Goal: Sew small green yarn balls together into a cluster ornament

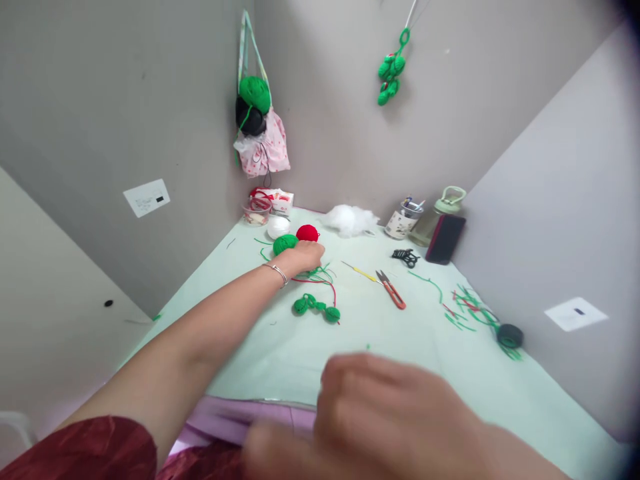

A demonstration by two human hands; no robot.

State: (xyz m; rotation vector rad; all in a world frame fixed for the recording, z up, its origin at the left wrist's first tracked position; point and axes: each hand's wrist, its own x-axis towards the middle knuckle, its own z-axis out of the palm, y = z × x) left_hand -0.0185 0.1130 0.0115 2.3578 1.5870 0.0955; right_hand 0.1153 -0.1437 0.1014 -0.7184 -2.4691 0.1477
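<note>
My left hand (305,257) reaches far across the pale green table (380,347), its fingers closed over a tangle of green and red yarn strands (320,275). It lies right next to a green yarn ball (285,244) and a red yarn ball (307,233). A green crocheted piece (316,307) lies just nearer than that hand. My right hand (395,413) hovers blurred near the table's front edge, fingers curled; whether it holds anything does not show.
Red-handled snips (393,290) and a yellow crochet hook (361,271) lie mid-table. White stuffing (350,219), a pen cup (403,223), a bottle (440,217), a phone (445,238) stand at the back. Green yarn scraps (470,310) and a dark spool (510,335) lie right. Bags hang in the corner (257,127).
</note>
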